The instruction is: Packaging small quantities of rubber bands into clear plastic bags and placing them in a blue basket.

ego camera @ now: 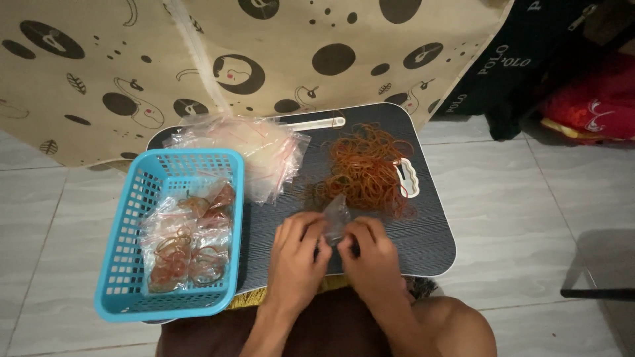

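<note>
I hold a small clear plastic bag between both hands at the near middle of the worktop, a dark wood-grain lap tray with a pale rim. My left hand and right hand sit side by side, and the fingers of each are closed on the lower part of the bag, so it is pinched from both sides. The bag stands up and away from me out of the fingers, with its long axis pointing toward the far edge of the worktop and tilted a little to the right. I cannot tell whether its mouth is open.

The loose heap of orange-brown rubber bands lies just beyond the bag and slightly to its right, its near fringe almost touching the bag's far tip. My right hand is the nearer one to that heap; my left is a little farther off.

Left of the bag, well apart, a blue plastic basket with a lattice wall rests on the left end of the worktop and overhangs its edge. Inside it lie several small clear bags already filled with bands. Beyond the basket's right corner, and left of the heap, lies a stack of empty clear bags with thin red strips at their mouths.

Behind the worktop hangs a beige cloth printed with black dots and round figures. At far right are a dark cloth with pale lettering and something red.
</note>
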